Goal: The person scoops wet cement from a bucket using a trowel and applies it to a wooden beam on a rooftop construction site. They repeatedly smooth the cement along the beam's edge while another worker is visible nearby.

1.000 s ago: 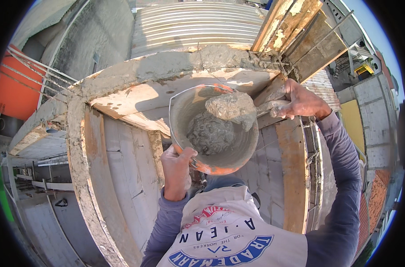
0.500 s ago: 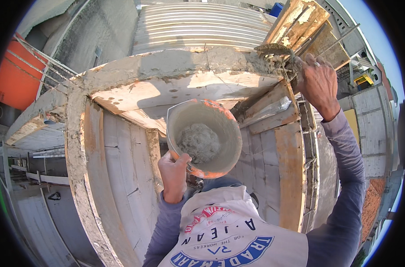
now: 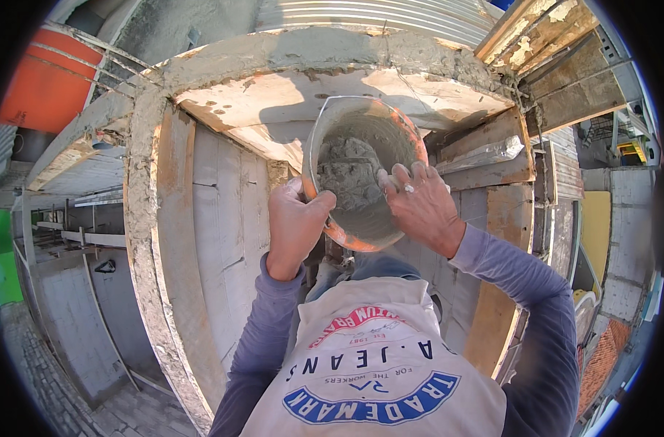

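An orange bucket point(image 3: 338, 234), smeared with grey, tilts slightly below a concrete beam, with wet mortar point(image 3: 346, 171) inside. My left hand point(image 3: 297, 222) is closed on its left rim, thumb over the edge. My right hand point(image 3: 423, 204) reaches over the bucket's right side, fingers curled down at the mortar; what it grips is hidden under the fingers and mortar.
The rough concrete beam point(image 3: 288, 47) crosses above, joining a left upright edge point(image 3: 146, 218). Wooden formwork point(image 3: 536, 29) rises at upper right. Pale block walls point(image 3: 226, 240) surround my legs. An orange panel point(image 3: 44, 80) is beyond rebar at left, a corrugated roof point(image 3: 376, 14) beyond the beam.
My right hand, which held a mortar-covered trowel at the beam's right corner, has come down and left into the bucket. The bucket has moved up and rightward in view; the surroundings have shifted too.
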The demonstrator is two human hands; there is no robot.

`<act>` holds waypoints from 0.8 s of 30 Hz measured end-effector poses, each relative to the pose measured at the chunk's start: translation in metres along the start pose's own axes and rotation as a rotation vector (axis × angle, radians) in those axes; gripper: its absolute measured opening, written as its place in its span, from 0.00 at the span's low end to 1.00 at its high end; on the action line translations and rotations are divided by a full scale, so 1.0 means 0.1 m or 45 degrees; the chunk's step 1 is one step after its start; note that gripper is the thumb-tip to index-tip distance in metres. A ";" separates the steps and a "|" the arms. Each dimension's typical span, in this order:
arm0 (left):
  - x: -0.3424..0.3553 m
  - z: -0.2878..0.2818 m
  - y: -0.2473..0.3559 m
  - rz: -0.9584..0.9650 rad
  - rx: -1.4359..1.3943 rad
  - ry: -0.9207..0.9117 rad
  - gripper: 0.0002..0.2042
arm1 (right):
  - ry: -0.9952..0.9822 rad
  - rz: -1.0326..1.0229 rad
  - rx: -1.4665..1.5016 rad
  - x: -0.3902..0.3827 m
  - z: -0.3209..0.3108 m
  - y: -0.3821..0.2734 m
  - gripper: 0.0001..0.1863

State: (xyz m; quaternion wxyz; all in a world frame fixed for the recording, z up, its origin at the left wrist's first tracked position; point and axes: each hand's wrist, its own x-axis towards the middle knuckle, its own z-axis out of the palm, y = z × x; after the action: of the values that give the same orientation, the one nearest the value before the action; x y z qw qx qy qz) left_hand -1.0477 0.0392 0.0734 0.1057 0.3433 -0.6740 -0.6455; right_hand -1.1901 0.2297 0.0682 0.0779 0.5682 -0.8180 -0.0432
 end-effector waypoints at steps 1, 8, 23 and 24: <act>0.02 0.00 0.00 0.002 -0.007 -0.004 0.04 | -0.001 -0.040 0.050 -0.07 -0.12 0.04 0.15; 0.01 0.09 0.06 0.103 0.065 -0.019 0.04 | -0.234 0.023 -0.109 0.04 -0.04 0.12 0.15; 0.12 0.29 0.08 0.081 0.190 -0.162 0.05 | -0.623 0.328 0.769 0.02 0.56 0.80 0.22; 0.12 0.30 0.08 0.052 0.182 -0.178 0.06 | -0.572 0.354 0.837 -0.06 0.63 0.71 0.22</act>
State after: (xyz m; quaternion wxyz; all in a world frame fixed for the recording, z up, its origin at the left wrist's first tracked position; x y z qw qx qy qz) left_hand -1.0772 0.0557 0.0733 0.0467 0.2903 -0.7310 -0.6158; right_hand -1.2649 0.2594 0.0172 -0.2829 0.4234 -0.8538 0.1082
